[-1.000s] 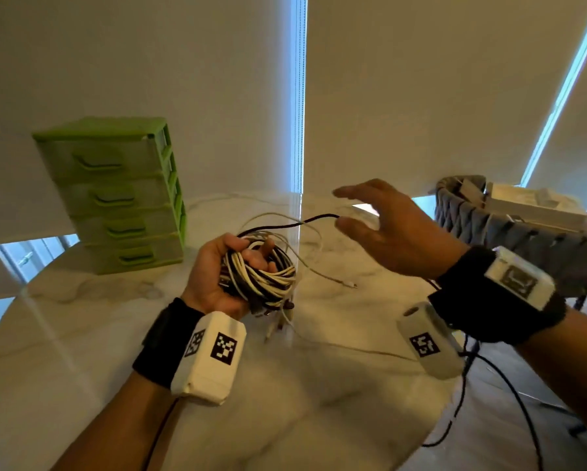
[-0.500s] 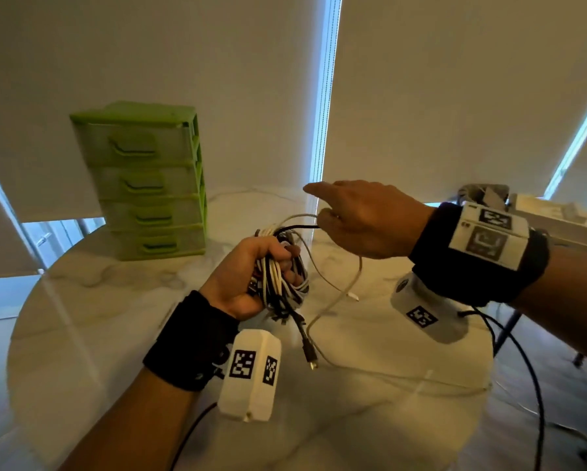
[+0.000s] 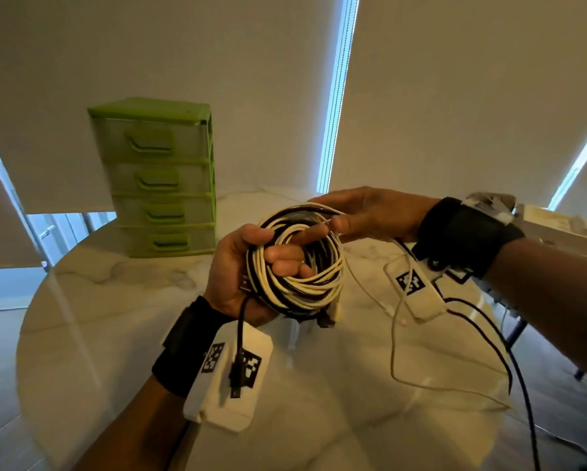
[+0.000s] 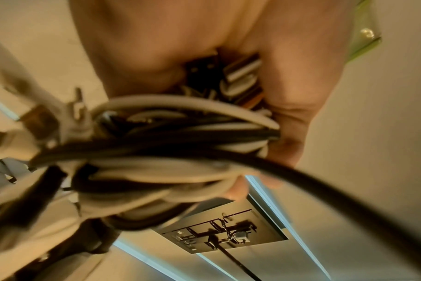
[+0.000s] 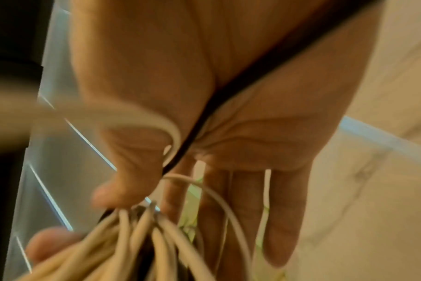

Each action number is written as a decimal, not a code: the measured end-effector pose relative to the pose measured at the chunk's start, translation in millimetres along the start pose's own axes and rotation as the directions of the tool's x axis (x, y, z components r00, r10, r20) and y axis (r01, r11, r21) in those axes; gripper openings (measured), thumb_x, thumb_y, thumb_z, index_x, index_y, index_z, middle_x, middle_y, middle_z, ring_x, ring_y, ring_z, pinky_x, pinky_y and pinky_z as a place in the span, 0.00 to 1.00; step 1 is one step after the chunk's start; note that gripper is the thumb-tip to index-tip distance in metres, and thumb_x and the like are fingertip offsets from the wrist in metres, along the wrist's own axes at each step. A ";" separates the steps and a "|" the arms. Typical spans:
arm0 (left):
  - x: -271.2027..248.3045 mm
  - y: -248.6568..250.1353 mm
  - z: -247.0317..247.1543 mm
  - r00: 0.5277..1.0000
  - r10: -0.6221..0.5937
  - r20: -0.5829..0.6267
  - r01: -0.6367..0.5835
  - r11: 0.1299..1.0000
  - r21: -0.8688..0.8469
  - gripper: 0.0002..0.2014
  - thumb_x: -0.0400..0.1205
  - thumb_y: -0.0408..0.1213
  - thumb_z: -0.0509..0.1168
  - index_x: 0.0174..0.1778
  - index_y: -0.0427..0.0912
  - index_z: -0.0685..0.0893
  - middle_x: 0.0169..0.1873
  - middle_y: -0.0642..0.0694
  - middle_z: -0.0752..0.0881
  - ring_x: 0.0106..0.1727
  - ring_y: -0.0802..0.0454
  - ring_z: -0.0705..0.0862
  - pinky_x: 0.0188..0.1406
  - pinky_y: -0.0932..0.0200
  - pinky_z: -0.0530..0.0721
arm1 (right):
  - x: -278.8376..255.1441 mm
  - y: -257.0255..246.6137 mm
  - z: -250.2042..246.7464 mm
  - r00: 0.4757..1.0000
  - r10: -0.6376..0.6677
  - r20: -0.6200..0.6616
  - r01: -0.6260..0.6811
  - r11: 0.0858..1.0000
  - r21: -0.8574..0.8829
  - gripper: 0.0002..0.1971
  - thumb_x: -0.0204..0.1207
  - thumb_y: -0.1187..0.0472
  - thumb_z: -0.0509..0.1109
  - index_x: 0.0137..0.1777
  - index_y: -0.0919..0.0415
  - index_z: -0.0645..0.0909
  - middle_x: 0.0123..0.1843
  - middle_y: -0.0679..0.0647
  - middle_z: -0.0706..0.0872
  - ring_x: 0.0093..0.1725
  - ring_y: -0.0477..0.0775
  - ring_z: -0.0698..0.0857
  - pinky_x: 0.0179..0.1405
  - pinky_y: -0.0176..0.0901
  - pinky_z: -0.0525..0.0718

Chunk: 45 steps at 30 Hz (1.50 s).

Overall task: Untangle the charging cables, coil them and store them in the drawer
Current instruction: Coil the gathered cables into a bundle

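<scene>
Above the table's (image 3: 122, 334) middle, the left hand (image 3: 237, 266) grips the coiled cables (image 3: 299, 263) while the right hand (image 3: 363, 215) pinches a white strand at the coil's top.

I hold the cable coil (image 3: 295, 266) above the desk (image 3: 122, 321) in my left hand (image 3: 237, 266), in front of me. My right hand (image 3: 363, 214) sits at the coil's far right edge. The drawer unit (image 3: 159, 178) stands on the desk, behind and left. A loose cable (image 3: 395, 334) trails down to the desk at right.
</scene>
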<state>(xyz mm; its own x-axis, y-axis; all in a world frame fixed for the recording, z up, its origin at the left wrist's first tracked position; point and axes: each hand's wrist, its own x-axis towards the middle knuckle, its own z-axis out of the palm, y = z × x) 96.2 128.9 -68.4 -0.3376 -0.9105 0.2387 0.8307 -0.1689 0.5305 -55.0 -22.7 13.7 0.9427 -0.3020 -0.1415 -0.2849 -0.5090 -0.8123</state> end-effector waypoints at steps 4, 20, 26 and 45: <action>-6.5 5.6 -0.9 0.997 0.056 -0.053 -0.056 0.998 -0.014 0.29 0.77 0.32 0.63 0.72 0.21 0.70 0.32 0.40 0.84 0.37 0.45 0.84 0.62 0.53 0.79 | 8.1 13.9 22.3 1.000 -0.028 -0.001 0.027 0.962 0.273 0.28 0.67 0.35 0.74 0.59 0.55 0.84 0.56 0.62 0.86 0.55 0.62 0.86 0.56 0.51 0.85; 0.8 -3.4 -3.8 0.911 0.397 -0.112 -0.409 0.905 -0.121 0.28 0.69 0.30 0.73 0.64 0.22 0.79 0.28 0.47 0.85 0.38 0.50 0.86 0.62 0.55 0.83 | -10.0 27.7 83.1 0.939 -0.026 -0.342 0.233 0.781 0.579 0.18 0.80 0.52 0.59 0.53 0.68 0.83 0.35 0.57 0.88 0.32 0.50 0.87 0.36 0.42 0.88; 2.4 -0.7 -8.3 0.839 0.510 -0.191 -0.527 0.848 -0.049 0.32 0.57 0.33 0.82 0.57 0.26 0.85 0.26 0.53 0.83 0.40 0.55 0.83 0.63 0.56 0.83 | -4.0 23.0 100.8 0.921 0.100 -0.377 0.245 0.603 0.759 0.16 0.89 0.61 0.52 0.60 0.66 0.81 0.39 0.59 0.87 0.31 0.50 0.86 0.25 0.34 0.83; 5.0 2.1 -10.5 0.603 0.658 -0.451 -0.662 0.728 0.177 0.21 0.82 0.42 0.57 0.29 0.38 0.88 0.29 0.48 0.84 0.35 0.53 0.87 0.47 0.54 0.90 | -8.9 10.7 112.7 0.933 0.151 -0.328 0.086 0.789 0.608 0.08 0.86 0.63 0.59 0.60 0.60 0.78 0.35 0.56 0.87 0.26 0.51 0.84 0.18 0.34 0.76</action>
<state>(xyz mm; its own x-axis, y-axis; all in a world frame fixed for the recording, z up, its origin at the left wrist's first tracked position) 100.9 120.1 -74.6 0.5428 -0.8304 0.1261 0.7501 0.5468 0.3720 -47.0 65.4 -57.5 0.7793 -0.6228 -0.0689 -0.0382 0.0626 -0.9973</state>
